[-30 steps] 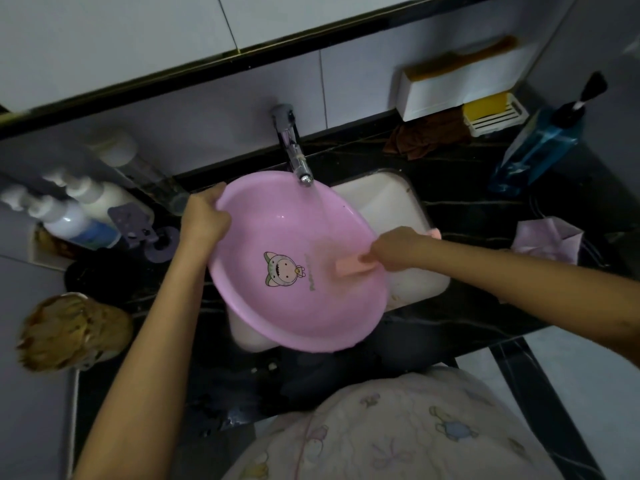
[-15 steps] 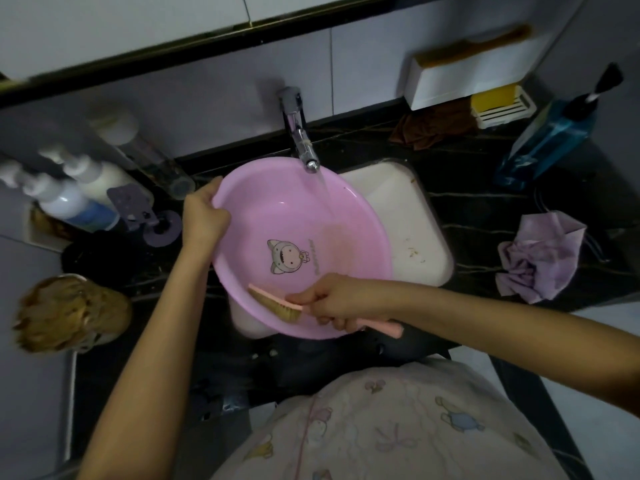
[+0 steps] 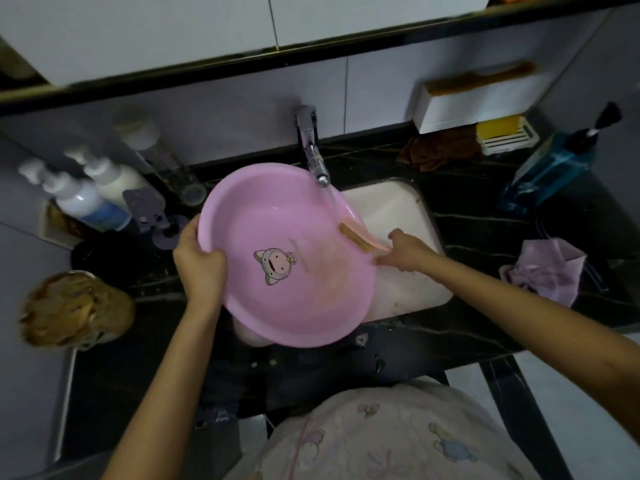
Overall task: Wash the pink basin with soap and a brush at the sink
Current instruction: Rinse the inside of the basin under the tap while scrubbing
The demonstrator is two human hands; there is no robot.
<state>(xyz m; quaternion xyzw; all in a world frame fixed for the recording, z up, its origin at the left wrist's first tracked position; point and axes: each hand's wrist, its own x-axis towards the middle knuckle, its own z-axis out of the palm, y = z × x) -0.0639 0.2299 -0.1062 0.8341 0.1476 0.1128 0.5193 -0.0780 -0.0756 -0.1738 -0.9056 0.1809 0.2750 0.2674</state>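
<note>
The pink basin (image 3: 277, 237), with a cartoon figure printed inside, is tilted over the white sink (image 3: 394, 209). My left hand (image 3: 201, 265) grips its left rim. My right hand (image 3: 403, 252) holds the pink handle of the brush (image 3: 356, 235), whose tan bristles lie against the basin's right rim. Water runs from the chrome tap (image 3: 311, 154) onto the brush and rim.
Two white pump bottles (image 3: 86, 192) and a clear bottle (image 3: 162, 161) stand at the left. A blue pump bottle (image 3: 550, 168), a soap dish (image 3: 507, 135), a brown cloth (image 3: 436, 150) and a crumpled lilac cloth (image 3: 543, 268) lie on the black counter (image 3: 485, 223) at the right.
My right hand moved the brush from the basin's near rim up to its right rim under the running water. My left hand kept its hold on the left rim.
</note>
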